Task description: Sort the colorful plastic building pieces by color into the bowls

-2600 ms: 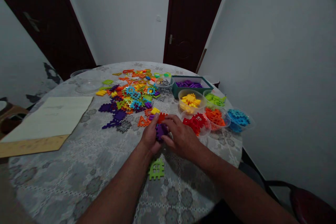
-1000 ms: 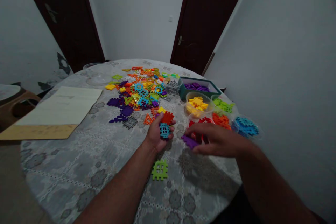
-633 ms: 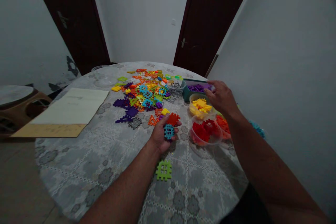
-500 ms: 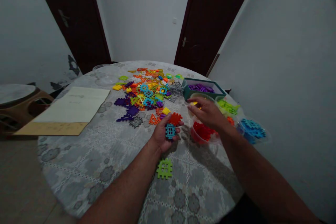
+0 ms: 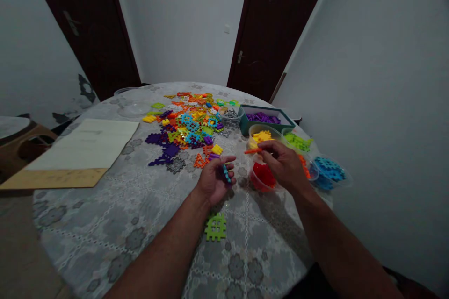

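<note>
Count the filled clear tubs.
6: grey-filled tub back left; yellow-filled tub, lime-filled tub nearer; red-filled tub, orange-filled tub by the right hand; blue-filled tub rightmost. More may be hidden.

The left hand [image 5: 214, 181] and right hand [image 5: 285, 164] are bare, as are both wrists. The left forearm [image 5: 164, 252] and right forearm [image 5: 345, 245] are uncovered up to the picture's lower edge. Black cloth [image 5: 311, 285] shows at the lower edge, beside the right forearm. Visible portion: small, dark, apparently plain. Garment type and weave cannot be determined. Fingernail detail: too small to assess.
</note>
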{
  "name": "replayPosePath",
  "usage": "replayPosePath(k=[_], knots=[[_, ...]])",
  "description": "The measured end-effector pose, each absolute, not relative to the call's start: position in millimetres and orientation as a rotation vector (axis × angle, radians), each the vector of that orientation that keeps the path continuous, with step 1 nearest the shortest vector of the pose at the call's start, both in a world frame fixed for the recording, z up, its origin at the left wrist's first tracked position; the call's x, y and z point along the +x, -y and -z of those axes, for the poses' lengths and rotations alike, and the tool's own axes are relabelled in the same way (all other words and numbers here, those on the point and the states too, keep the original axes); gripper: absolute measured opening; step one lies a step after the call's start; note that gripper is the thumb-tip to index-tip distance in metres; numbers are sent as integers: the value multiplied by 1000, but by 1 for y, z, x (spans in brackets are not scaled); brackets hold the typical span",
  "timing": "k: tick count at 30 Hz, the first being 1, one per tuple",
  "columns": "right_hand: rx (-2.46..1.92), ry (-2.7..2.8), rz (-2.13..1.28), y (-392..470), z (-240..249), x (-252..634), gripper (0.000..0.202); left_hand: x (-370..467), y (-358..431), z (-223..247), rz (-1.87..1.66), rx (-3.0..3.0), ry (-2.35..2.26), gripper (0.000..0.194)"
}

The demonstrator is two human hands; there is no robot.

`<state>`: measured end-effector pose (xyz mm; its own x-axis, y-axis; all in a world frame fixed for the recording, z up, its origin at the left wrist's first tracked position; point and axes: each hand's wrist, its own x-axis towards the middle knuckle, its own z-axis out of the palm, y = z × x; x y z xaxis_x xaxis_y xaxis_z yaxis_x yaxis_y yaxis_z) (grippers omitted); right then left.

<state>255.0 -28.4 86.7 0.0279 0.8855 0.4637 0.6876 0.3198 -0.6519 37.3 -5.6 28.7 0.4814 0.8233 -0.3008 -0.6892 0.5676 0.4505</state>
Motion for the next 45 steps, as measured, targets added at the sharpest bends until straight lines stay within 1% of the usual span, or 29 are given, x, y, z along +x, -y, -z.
replayPosePath(k=[3, 8, 12, 16, 21, 23, 28, 30, 33, 38, 45], knots=[[-1336, 1677, -47, 31, -80, 268, 15, 37, 6, -27, -998, 311, -512, 44], [-1333, 1728, 103, 43, -73, 279, 16, 39, 8, -27, -1030, 368, -564, 54], [-1432, 1661, 208, 54, -74, 301, 17, 41, 7, -27, -1033, 390, -600, 50], [-1550, 1539, 362, 59, -73, 344, 18, 43, 4, -25, -1006, 430, -627, 42], [-1692, 1519, 493, 65, -65, 387, 22, 45, 5, -26, -978, 470, -668, 39], [-1722, 1558, 464, 68, -60, 394, 24, 45, 6, -26, -955, 504, -697, 40], [-1810, 1681, 248, 75, -52, 397, 34, 44, 5, -24, -906, 557, -736, 38], [-1863, 1632, 234, 78, -50, 396, 39, 43, 5, -24, -899, 565, -742, 37], [-1891, 1542, 236, 81, -49, 390, 40, 43, 5, -24, -906, 563, -743, 36], [-1741, 1575, 135, 80, -55, 357, 35, 44, 8, -26, -902, 552, -720, 38], [-1406, 1998, -66, 78, -82, 270, 31, 41, 10, -26, -867, 573, -643, 44]])
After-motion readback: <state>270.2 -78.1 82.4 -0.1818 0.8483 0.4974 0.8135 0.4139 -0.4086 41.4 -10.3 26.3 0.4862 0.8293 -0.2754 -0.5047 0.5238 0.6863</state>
